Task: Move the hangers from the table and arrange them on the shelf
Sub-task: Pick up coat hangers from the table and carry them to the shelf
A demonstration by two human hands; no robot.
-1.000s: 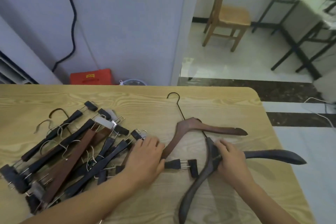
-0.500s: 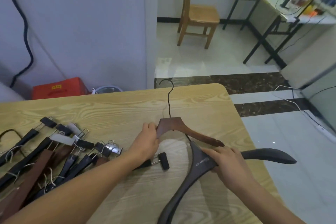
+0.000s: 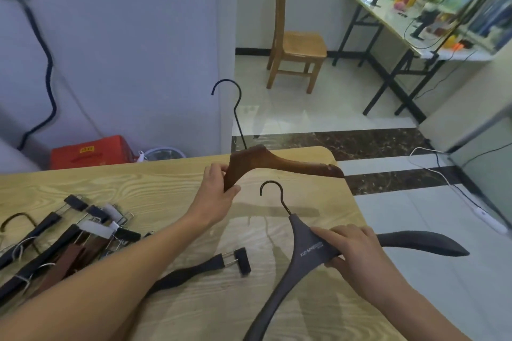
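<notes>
Brown hanger (image 3: 279, 165) and dark-grey hanger (image 3: 307, 252) raised — clip hangers (image 3: 69, 241) heaped on table.

I hold two coat hangers, one brown (image 3: 279, 165), one grey (image 3: 304, 252). One clip hanger (image 3: 199, 271) lies apart from the pile (image 3: 63, 241), uncountable, left of it.

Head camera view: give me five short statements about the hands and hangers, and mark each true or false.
1. The left hand grips the brown hanger. True.
2. The right hand is empty. False: it grips the dark grey hanger.
3. A pile of clip hangers lies on the table at the left. True.
4. The brown hanger has no hook. False: a black hook rises from it.
5. A wooden chair stands on the floor beyond the table. True.
</notes>
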